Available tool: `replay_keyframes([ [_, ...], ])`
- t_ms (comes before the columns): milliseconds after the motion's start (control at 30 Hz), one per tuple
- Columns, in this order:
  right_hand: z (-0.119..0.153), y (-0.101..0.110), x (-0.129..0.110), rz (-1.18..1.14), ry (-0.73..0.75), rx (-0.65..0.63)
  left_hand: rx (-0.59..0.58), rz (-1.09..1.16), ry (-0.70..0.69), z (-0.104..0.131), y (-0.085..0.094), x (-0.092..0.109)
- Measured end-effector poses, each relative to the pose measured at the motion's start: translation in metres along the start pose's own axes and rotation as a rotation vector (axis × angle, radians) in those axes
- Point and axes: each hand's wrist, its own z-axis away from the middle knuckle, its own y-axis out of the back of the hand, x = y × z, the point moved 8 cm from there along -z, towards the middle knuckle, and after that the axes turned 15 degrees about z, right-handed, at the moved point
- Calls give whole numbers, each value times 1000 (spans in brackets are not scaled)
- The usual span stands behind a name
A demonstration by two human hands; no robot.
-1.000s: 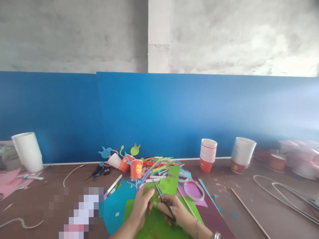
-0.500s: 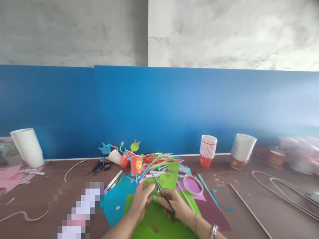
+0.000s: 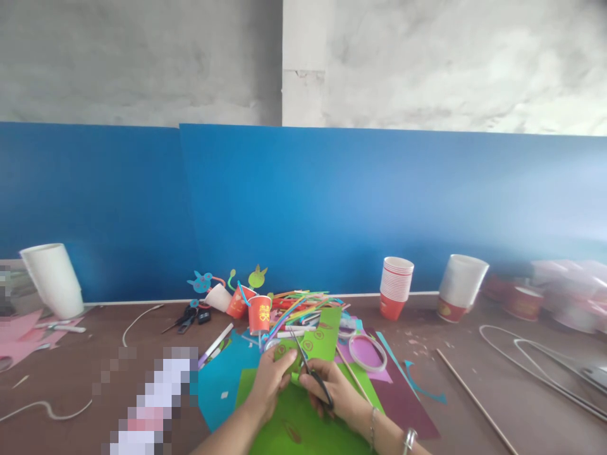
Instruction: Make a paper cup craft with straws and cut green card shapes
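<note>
Near the front of the table, my left hand (image 3: 274, 377) pinches a small piece of green paper (image 3: 283, 349) with drawn circles on it. My right hand (image 3: 332, 387) is closed around the black handles of a pair of scissors (image 3: 303, 361), whose blades point up and away beside the piece. Just behind the blades stands a green paper strip (image 3: 326, 335) with reddish drawn marks. Under both hands lies a larger green sheet (image 3: 279, 423) with a drawn leaf-like shape. Whether the blades touch the paper I cannot tell.
Red paper cups (image 3: 260, 315) with straws and paper animal heads stand behind, beside a pile of coloured straws (image 3: 303, 304). Stacked cups (image 3: 396, 287) are at the back right. A roll of tape (image 3: 367, 352), a wooden stick (image 3: 474, 398) and blue paper (image 3: 218, 379) lie around.
The scissor blades look slightly more closed and have shifted a little against the green piece. Both hands hold nearly the same place.
</note>
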Motion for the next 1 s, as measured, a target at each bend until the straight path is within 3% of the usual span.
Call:
replay_keyframes([
  [367,-2,1,1,9,3,1,69,-7,-1,0,7,-1],
  [1000,-2,0,1,-34,49,-3,6,-85,37,3,3,-1],
])
